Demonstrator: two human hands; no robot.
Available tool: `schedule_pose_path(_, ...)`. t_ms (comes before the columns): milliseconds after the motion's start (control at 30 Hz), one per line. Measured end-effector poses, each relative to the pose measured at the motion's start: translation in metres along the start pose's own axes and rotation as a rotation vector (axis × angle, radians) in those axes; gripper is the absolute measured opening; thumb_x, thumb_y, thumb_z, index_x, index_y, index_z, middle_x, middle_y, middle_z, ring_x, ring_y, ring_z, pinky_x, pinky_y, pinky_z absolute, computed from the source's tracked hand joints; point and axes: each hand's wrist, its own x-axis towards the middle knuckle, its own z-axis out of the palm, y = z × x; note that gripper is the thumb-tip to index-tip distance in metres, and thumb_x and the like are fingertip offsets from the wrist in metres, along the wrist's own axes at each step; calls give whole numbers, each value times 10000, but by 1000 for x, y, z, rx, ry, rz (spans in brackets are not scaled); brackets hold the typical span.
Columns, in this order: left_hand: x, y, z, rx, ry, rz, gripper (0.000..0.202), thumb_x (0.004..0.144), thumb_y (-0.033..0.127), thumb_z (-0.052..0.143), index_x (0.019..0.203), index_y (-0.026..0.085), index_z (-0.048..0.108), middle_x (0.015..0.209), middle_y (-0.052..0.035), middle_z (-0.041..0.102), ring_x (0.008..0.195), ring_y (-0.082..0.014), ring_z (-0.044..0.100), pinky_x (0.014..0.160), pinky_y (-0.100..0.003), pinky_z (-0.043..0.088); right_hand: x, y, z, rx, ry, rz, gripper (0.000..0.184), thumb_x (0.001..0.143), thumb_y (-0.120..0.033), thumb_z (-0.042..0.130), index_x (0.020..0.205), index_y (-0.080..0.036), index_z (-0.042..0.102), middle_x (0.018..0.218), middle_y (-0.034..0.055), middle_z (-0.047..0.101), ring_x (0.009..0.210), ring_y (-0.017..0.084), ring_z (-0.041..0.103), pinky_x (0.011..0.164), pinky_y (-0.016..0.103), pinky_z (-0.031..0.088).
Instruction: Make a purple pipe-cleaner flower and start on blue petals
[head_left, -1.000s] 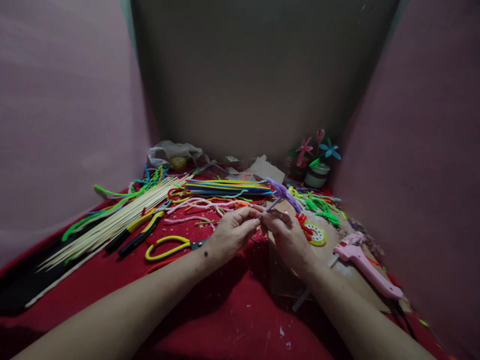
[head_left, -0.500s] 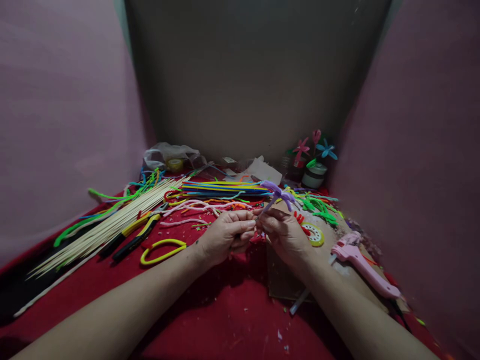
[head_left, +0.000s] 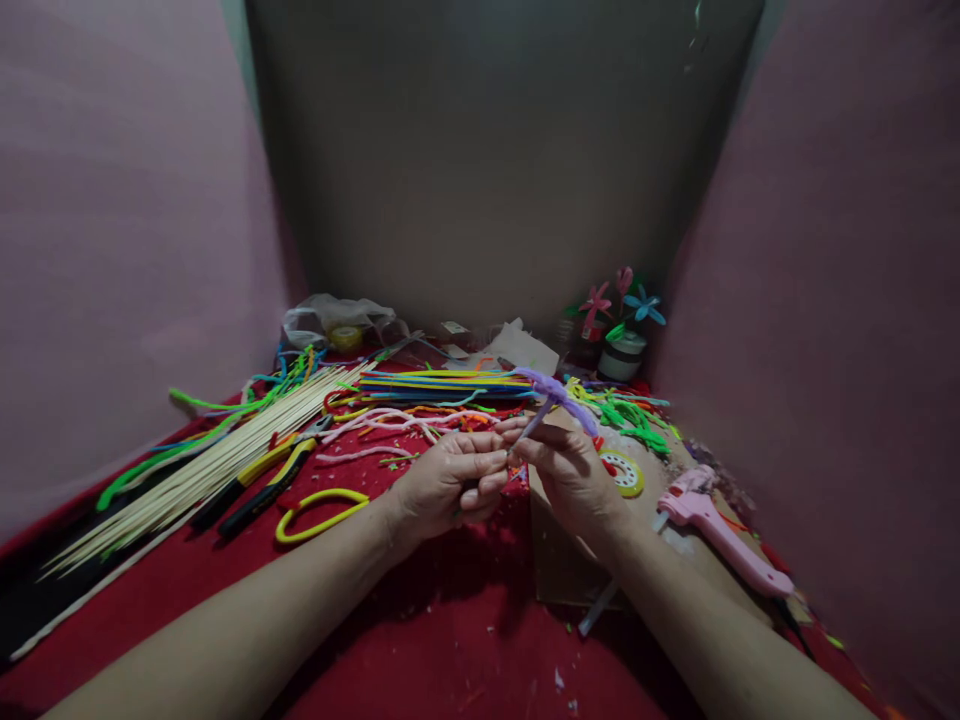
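Between both hands is a purple pipe-cleaner flower (head_left: 553, 392) on a thin, pale purple stem that slants up to the right. My left hand (head_left: 454, 478) is closed, its thumb and forefinger pinching the lower end of the stem. My right hand (head_left: 566, 475) also has its fingers closed around the stem, just under the petals. The fingertips of both hands meet near the stem's lower end, which they partly hide. A piece of brown cardboard (head_left: 555, 560) lies beneath my right hand, and the red cloth (head_left: 450, 620) is below both.
Left: bamboo sticks (head_left: 217, 470), yellow-black pliers (head_left: 274, 480), yellow-handled scissors (head_left: 322, 512). Behind: coloured pipe cleaners (head_left: 450, 383), a plastic bag (head_left: 352, 312). Right: a yellow tape roll (head_left: 626, 474), a pink glue gun (head_left: 724, 530), green pipe cleaners (head_left: 634, 420), finished flowers in a jar (head_left: 622, 355).
The purple flower has turned slightly between my fingers, its petals now at a different angle. My right fingers have shifted along the stem. The view has moved a little.
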Motion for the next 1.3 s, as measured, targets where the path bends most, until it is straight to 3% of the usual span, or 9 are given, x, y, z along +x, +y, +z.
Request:
schedule_pose_path(200, 1, 5, -1, 315, 89, 50, 175, 807, 271, 555, 734, 113, 570, 562, 5, 557, 396, -47, 459, 398, -157, 341, -5, -10, 12, -41, 89, -9, 158, 680, -222, 686, 833, -248, 715, 746, 5, 683, 722, 197, 613, 715, 348, 469)
schedule_pose_path(367, 2, 11, -1, 442, 102, 204, 193, 805, 289, 564, 824, 109, 631, 735, -44, 624, 640, -119, 578, 653, -245, 456, -8, -18, 19, -152, 142, -128, 87, 666, -217, 708, 736, -266, 722, 721, 25, 676, 686, 205, 600, 656, 366, 480)
schedule_pose_path(467, 5, 9, -5, 442, 155, 215, 236, 811, 320, 554, 899, 119, 641, 819, -61, 642, 707, -148, 594, 713, -286, 458, -9, -21, 21, -199, 132, -203, 58, 678, -217, 701, 702, -267, 720, 739, 42, 677, 714, 220, 602, 675, 390, 484)
schedule_pose_path(633, 9, 6, -12, 407, 274, 237, 241, 798, 346, 563, 817, 117, 635, 770, -52, 630, 691, -152, 576, 720, -297, 442, -12, -11, 14, -199, 159, -174, 65, 680, -203, 695, 709, -257, 714, 681, 28, 667, 671, 207, 605, 714, 395, 488)
schedule_pose_path(800, 1, 24, -3, 385, 425, 410, 277, 746, 386, 614, 641, 131, 585, 618, -7, 549, 592, -109, 473, 598, -235, 378, -12, 2, 2, -224, 177, -224, 105, 645, -205, 718, 716, -280, 704, 718, 25, 670, 832, 242, 591, 779, 406, 464)
schedule_pose_path(900, -9, 38, 8, 229, 318, 382, 428, 734, 535, 566, 556, 150, 514, 498, 25, 426, 485, -92, 384, 502, -239, 320, -13, -3, 3, -285, 168, -266, 83, 649, -219, 714, 693, -288, 699, 813, 36, 676, 932, 262, 557, 811, 415, 437)
schedule_pose_path(1033, -21, 47, 20, 195, 168, 354, 534, 703, 640, 522, 490, 154, 458, 434, 34, 345, 432, -77, 319, 457, -236, 261, -16, -13, 10, -445, 106, -347, 86, 721, -225, 650, 711, -292, 702, 903, 32, 670, 969, 252, 530, 859, 413, 390)
schedule_pose_path(1300, -16, 30, 22, 76, 109, 201, 426, 768, 419, 583, 482, 135, 443, 416, 44, 327, 380, -40, 251, 413, -209, 175, -20, -16, 14, -598, 42, -383, 131, 767, -211, 609, 781, -298, 707, 954, 30, 670, 959, 248, 544, 810, 385, 390)
